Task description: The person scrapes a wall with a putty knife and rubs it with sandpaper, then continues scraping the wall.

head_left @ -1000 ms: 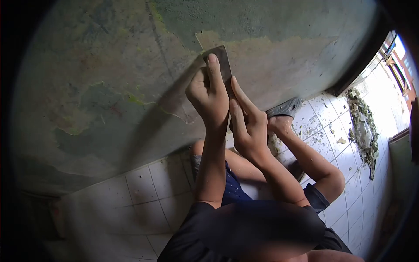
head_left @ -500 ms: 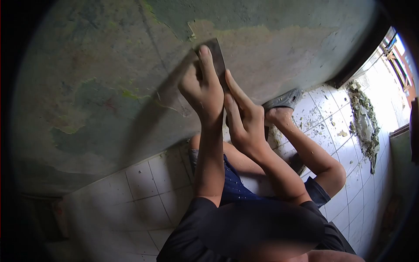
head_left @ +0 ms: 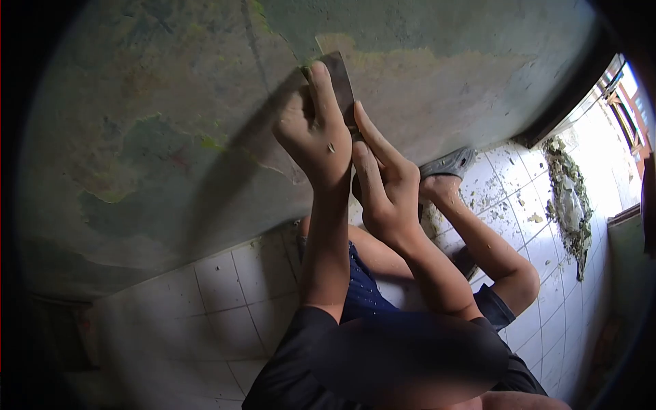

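A flat dark metal scraper [head_left: 342,87] is pressed against the wall [head_left: 410,89], its corner at the edge between green paint and the bare grey-brown patch. My left hand [head_left: 318,130] is closed on the scraper, thumb or finger stretched along its face, with a paint flake on the back of the hand. Close beside it on the right, my right hand [head_left: 389,181] grips the scraper's lower part, fingers pointing up along its edge. The handle is hidden by the hands. A pale flake of paint [head_left: 328,44] stands at the blade's upper corner.
White floor tiles [head_left: 547,249] carry scattered paint chips. A long heap of peeled paint [head_left: 570,201] lies at the right, near a bright doorway [head_left: 622,137]. My bent legs and a grey shoe [head_left: 449,164] are close to the wall's foot.
Both hands and the scraper have shifted slightly up and left along the wall. A flake now shows on the back of my left hand.
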Available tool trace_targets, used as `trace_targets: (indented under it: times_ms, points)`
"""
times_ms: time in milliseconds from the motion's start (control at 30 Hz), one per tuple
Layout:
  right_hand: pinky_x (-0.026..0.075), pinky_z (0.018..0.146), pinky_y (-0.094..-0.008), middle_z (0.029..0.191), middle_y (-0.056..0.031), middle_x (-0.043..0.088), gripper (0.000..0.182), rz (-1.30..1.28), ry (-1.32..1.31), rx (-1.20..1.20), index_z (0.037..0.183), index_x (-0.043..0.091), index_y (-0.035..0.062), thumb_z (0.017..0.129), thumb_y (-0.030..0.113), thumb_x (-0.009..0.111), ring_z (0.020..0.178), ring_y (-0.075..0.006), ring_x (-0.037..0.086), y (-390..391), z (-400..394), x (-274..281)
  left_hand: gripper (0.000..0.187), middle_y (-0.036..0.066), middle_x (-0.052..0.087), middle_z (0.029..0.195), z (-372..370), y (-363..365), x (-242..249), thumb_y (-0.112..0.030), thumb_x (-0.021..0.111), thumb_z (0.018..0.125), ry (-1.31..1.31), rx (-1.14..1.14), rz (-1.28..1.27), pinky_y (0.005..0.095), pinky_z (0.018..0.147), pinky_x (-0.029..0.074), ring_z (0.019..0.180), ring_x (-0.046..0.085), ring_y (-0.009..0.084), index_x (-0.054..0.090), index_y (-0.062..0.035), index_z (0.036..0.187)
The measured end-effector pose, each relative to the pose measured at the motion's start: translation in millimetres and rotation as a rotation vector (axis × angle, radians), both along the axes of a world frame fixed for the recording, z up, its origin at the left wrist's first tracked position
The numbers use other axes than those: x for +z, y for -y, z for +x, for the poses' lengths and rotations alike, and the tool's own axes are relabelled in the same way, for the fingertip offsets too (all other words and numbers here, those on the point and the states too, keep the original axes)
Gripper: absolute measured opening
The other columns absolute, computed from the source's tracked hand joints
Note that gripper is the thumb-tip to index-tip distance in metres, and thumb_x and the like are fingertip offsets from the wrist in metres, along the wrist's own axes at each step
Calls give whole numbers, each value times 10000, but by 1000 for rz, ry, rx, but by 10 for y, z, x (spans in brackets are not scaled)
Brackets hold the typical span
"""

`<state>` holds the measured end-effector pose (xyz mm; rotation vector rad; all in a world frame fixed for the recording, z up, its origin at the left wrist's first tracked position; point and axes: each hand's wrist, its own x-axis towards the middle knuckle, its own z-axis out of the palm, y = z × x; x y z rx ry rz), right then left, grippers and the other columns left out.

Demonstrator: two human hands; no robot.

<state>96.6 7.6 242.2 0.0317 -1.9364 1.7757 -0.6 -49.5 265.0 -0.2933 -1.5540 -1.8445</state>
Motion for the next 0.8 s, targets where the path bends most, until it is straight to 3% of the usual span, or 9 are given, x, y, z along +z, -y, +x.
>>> trace_targets:
  times_ms: [67, 333, 433, 600, 667, 700, 733, 767, 800]
  points:
    - [510, 841, -266, 1022, -254, 744, 475, -81, 68, 65, 1470, 510, -35, 1007, 72, 532, 975, -87, 598, -18, 34, 56, 507, -4, 532, 543, 31, -8, -11, -260, 642, 1040, 87, -62, 50, 293, 491, 371, 543, 464, 54, 580, 32, 630]
    - [508, 758, -265, 876, -260, 714, 484, -55, -19, 69, 1464, 515, -33, 995, 82, 548, 827, -71, 590, -27, 16, -13, 490, -23, 545, 575, 47, -32, -20, -289, 646, 1035, 72, -66, 107, 281, 504, 377, 561, 468, 47, 604, 28, 663]
    - [506, 739, -269, 865, -262, 713, 489, 45, -13, 63, 1464, 516, -26, 988, 81, 554, 785, -71, 576, -30, -35, 7, 475, -9, 558, 578, -5, 0, 24, -275, 646, 1035, -35, 83, -1, 289, 510, 392, 559, 486, 53, 607, 32, 674]
    - [517, 770, -284, 924, -331, 686, 497, -89, -99, 66, 1462, 516, -28, 977, 73, 552, 858, -104, 651, 97, -66, -68, 448, 9, 591, 599, 35, 71, -9, -261, 661, 1027, 6, 61, -54, 293, 526, 416, 584, 520, 63, 623, 44, 701]
    - [439, 710, -193, 969, -9, 611, 497, 78, -215, 2, 1524, 460, -14, 1040, 87, 517, 808, -43, 486, 91, -186, -178, 444, 4, 571, 588, -163, 63, 20, -256, 657, 1029, -131, 89, -31, 293, 522, 412, 578, 504, 63, 623, 43, 703]
    - [437, 705, -193, 969, -18, 617, 497, 12, -103, 57, 1521, 457, -25, 1042, 94, 517, 815, -41, 488, 106, -142, 14, 446, 1, 565, 584, -203, 109, 131, -250, 650, 1032, -187, 119, -67, 296, 517, 406, 574, 493, 63, 619, 44, 698]
    - [420, 655, -195, 890, 3, 602, 486, 51, -261, -3, 1515, 466, -23, 1049, 108, 516, 757, -43, 474, 133, -292, -2, 449, -3, 560, 580, -166, 120, 221, -245, 644, 1035, -229, 141, -109, 299, 513, 401, 570, 481, 62, 616, 45, 693]
    - [411, 638, -195, 877, 13, 592, 482, -11, -226, 3, 1517, 467, -18, 1055, 114, 515, 734, -37, 464, 182, -202, 68, 460, 15, 522, 565, -44, 127, 409, -246, 636, 1038, -41, 26, -60, 310, 506, 387, 576, 442, 59, 586, 47, 687]
    - [403, 622, -195, 865, 22, 583, 479, -63, -230, 21, 1519, 467, -14, 1061, 120, 514, 712, -32, 455, 213, -191, 214, 460, 15, 522, 565, -62, 145, 419, -246, 636, 1038, -55, 31, -57, 310, 506, 387, 576, 442, 59, 586, 47, 687]
